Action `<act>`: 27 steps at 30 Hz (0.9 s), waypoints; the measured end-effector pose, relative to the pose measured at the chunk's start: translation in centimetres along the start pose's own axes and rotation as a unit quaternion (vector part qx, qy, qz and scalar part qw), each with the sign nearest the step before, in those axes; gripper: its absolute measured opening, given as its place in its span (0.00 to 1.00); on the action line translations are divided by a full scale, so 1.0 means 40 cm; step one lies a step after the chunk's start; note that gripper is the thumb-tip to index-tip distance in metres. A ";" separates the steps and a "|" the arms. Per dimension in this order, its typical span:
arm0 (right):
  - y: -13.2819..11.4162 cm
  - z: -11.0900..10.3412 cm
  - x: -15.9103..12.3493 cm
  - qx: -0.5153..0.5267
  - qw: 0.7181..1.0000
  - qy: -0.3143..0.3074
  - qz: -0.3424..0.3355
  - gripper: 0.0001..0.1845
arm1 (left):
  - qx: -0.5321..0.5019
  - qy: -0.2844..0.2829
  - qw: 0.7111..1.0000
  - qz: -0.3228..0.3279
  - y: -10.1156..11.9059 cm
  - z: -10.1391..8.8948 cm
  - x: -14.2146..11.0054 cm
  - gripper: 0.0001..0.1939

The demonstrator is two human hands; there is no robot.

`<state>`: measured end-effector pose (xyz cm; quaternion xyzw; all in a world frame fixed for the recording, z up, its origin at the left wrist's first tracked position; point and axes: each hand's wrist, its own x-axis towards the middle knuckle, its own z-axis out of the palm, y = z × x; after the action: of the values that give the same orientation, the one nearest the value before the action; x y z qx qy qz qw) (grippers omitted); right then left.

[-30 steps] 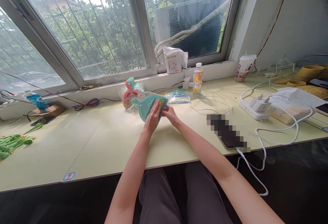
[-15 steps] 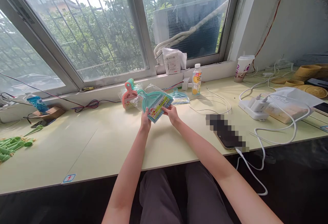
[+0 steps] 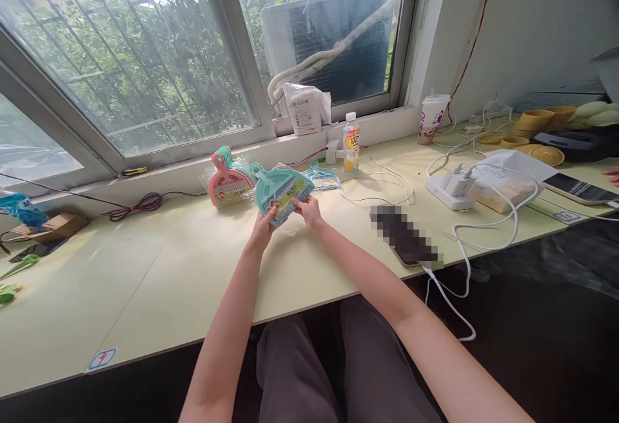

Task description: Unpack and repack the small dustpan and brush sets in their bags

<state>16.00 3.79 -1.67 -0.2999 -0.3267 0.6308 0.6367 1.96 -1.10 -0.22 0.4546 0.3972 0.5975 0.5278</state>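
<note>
Nearest, at 2 o'clock, a smartphone (image 3: 411, 258) lies on the tabletop (image 3: 213, 287), its white charging cable (image 3: 449, 304) hanging over the edge; my right forearm should clear both. At 12 o'clock, my hands support a film-wrapped teal dustpan-and-brush set (image 3: 278, 187) above the tabletop. My left hand (image 3: 262, 229) is partly closed, pinching the lower-left corner; my right hand (image 3: 310, 211) is partly closed on the lower-right edge. The set is tilted, handle toward 11 o'clock.

For sound handling, apply light, equal pressure at both corners: the slick film could slip, and a hard squeeze could crease it. Support the brush side, as the brush may shift against the pan.

At 11 o'clock, a pink dustpan set (image 3: 227, 181) fronts a wrapped stack, close to the handle and liable to be bumped. Just beyond the held set, toward 1 o'clock, another teal set (image 3: 323, 179) lies flat. A drink bottle (image 3: 351, 146) stands past it, with a loose thin cable (image 3: 391, 179) nearby. Farther, a white plastic-wrapped packet (image 3: 305, 111) sits by the window.
</note>
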 end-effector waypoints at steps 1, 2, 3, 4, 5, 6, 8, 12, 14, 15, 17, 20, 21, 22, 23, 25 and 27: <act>0.001 -0.002 0.002 -0.002 1.000 -0.001 0.000 0.11 | 0.005 -0.001 1.000 -0.010 -0.006 0.000 0.001 0.26; 0.001 -0.005 0.005 -0.006 1.000 -0.005 0.002 0.12 | 0.008 -0.001 1.000 -0.016 -0.010 -0.002 0.002 0.25; 0.001 -0.007 0.009 -0.009 1.000 -0.012 0.007 0.12 | 0.009 0.002 1.000 -0.019 -0.012 -0.005 0.003 0.25; -0.001 -0.008 0.012 -0.015 0.999 -0.024 0.017 0.13 | 0.010 0.009 1.000 -0.019 -0.012 -0.010 0.005 0.24; -0.003 -0.009 0.015 -0.022 0.998 -0.043 0.033 0.13 | 0.011 0.018 1.000 -0.022 -0.011 -0.017 0.007 0.24; -0.007 -0.011 0.018 -0.034 0.996 -0.066 0.054 0.13 | 0.009 0.028 0.999 -0.028 -0.007 -0.026 0.009 0.24; -0.017 -0.015 0.022 -0.080 0.986 -0.112 0.096 0.14 | -0.003 0.055 0.997 -0.049 0.002 -0.047 0.012 0.22; -0.047 -0.036 0.018 -0.300 0.950 -0.091 0.001 0.20 | -0.054 0.149 0.984 -0.086 0.025 -0.087 0.011 0.22; -0.062 -0.052 0.011 -0.438 0.880 -0.089 -0.160 0.14 | -0.083 0.175 0.976 -0.098 0.036 -0.098 0.007 0.23; -0.068 -0.059 0.008 -0.493 0.831 -0.105 -0.236 0.15 | -0.096 0.177 0.974 -0.107 0.042 -0.102 0.004 0.24; -0.073 -0.069 0.005 -0.564 0.744 -0.145 -0.328 0.22 | -0.116 0.165 0.972 -0.123 0.052 -0.104 -0.003 0.25; -0.067 -0.076 0.012 -0.584 0.716 -0.140 -0.355 0.13 | -0.114 0.140 0.974 -0.139 0.060 -0.103 -0.009 0.24; -0.064 -0.077 0.018 -0.575 0.728 -0.128 -0.352 0.08 | -0.105 0.130 0.975 -0.145 0.060 -0.103 -0.010 0.23; -0.061 -0.078 0.024 -0.562 0.742 -0.117 -0.347 0.06 | -0.090 0.122 0.976 -0.154 0.059 -0.103 -0.011 0.22; -0.057 -0.079 0.031 -0.547 0.756 -0.109 -0.342 0.06 | -0.071 0.114 0.977 -0.167 0.058 -0.104 -0.011 0.21; -0.052 -0.083 0.043 -0.521 0.782 -0.103 -0.327 0.07 | -0.036 0.100 0.974 -0.199 0.054 -0.108 -0.011 0.19; -0.048 -0.089 0.051 -0.504 0.802 -0.098 -0.306 0.06 | -0.017 0.093 0.970 -0.225 0.050 -0.111 -0.010 0.17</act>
<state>19.98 5.87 -2.24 -0.3996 -0.7339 0.1762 0.5203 -2.84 -1.73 0.43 0.2870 0.5259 0.5101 0.6171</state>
